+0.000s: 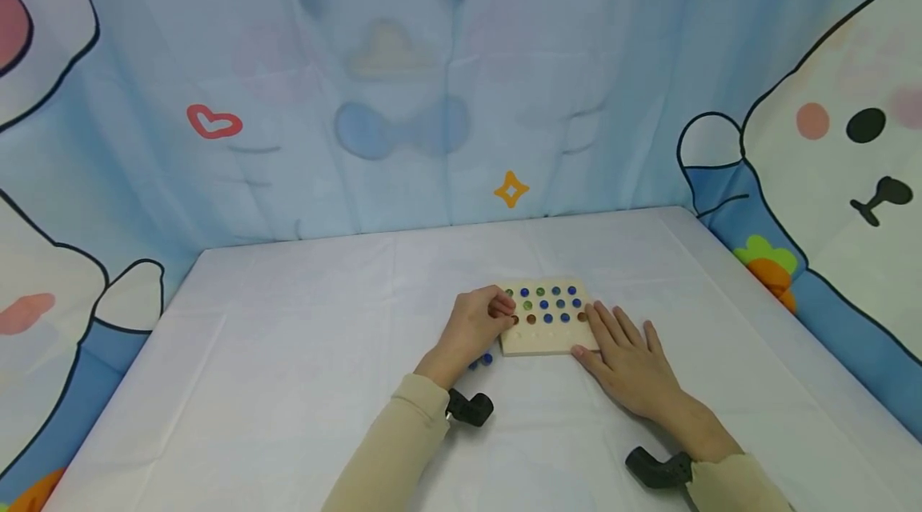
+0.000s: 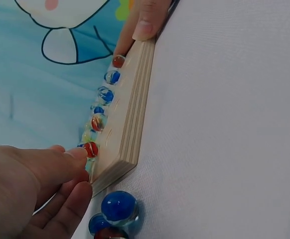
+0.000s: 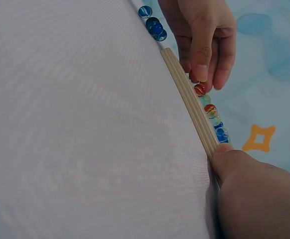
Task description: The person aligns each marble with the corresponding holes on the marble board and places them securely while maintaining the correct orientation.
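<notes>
A pale wooden board [image 1: 536, 342] lies on the white table, its upper rows of hollows filled with glass marbles and its front row bare. At the board's left edge my left hand [image 1: 477, 322] pinches a red marble [image 2: 90, 149] between thumb and index finger, at the end of the third row. Its other fingers are loosely bent. My right hand [image 1: 634, 360] rests spread along the board's right edge, with the thumb on the front corner. Beside the board's left front corner lie loose marbles [image 2: 119, 206], blue and dark red, partly under the left hand in the head view.
The white cloth-covered table [image 1: 288, 376] runs back to a light blue curtain [image 1: 324, 176] with cartoon figures. Black wrist mounts [image 1: 659, 468] sit at both sleeves, close over the tabletop.
</notes>
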A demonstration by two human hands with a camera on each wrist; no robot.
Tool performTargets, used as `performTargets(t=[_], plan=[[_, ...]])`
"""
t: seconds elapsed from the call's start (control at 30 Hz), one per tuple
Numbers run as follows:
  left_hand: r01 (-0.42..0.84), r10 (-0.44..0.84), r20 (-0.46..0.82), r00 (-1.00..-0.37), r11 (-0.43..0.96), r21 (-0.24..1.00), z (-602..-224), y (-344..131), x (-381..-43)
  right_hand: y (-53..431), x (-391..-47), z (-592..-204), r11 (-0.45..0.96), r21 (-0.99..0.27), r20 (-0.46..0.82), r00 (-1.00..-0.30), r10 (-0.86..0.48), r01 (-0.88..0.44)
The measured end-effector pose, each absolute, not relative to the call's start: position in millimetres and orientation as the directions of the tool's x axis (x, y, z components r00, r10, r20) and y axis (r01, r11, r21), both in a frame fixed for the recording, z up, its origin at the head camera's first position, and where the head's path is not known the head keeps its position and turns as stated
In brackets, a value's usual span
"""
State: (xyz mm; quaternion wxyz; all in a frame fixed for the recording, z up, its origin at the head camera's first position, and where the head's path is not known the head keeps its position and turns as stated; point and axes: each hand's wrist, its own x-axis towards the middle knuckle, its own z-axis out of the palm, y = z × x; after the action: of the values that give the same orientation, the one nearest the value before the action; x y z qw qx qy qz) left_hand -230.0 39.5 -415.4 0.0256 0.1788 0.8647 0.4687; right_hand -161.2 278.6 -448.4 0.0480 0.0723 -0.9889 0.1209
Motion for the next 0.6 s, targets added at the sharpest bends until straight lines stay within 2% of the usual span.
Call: performTargets(t=[0.6], plan=[[0.293,0.318,0.142,-0.938,0.500,0.815,-410.7,14.8,-220.8,280.4,-161.8,-450.4,0.956,-0.238,0.129,-0.981,-0.144,-0.171]])
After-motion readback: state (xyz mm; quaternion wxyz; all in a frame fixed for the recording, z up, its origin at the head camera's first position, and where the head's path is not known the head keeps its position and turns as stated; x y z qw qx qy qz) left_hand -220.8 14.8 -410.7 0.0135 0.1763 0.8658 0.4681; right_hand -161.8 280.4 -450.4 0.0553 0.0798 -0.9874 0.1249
